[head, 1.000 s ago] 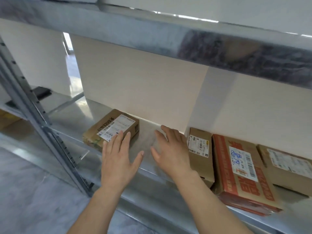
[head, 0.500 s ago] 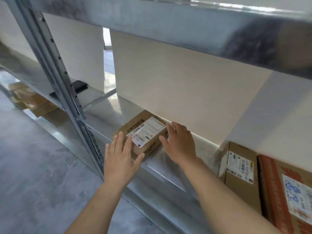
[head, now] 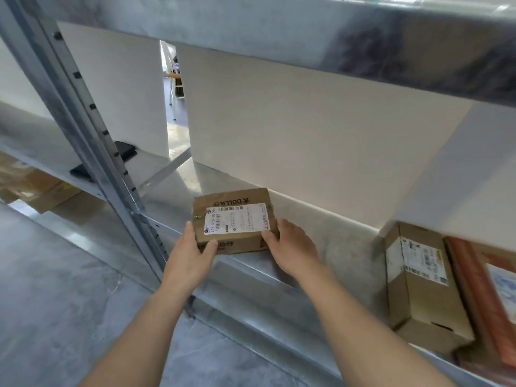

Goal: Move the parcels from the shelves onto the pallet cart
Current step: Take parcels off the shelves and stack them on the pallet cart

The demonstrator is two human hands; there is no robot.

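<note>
**A:** Grip?
**B:** Left hand (head: 192, 258) and right hand (head: 290, 247) clasp the labelled cardboard parcel (head: 234, 219) at its near corners, thumbs on top.
**A:** What's new?
**B:** A second ago they only reached. Now it sits squared near the shelf's (head: 321, 247) front lip, probably ready to lift.
**A:** Room?
**B:** Steel upright (head: 92, 129) just left, upper shelf (head: 251, 32) overhead, taller box (head: 418, 280) well right. Pulling straight back looks open.

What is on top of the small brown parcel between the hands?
On the parcel, a white shipping label covers most of the top, beside printed lettering. The left hand and right hand grip its near corners, hiding the cardboard there.
</note>
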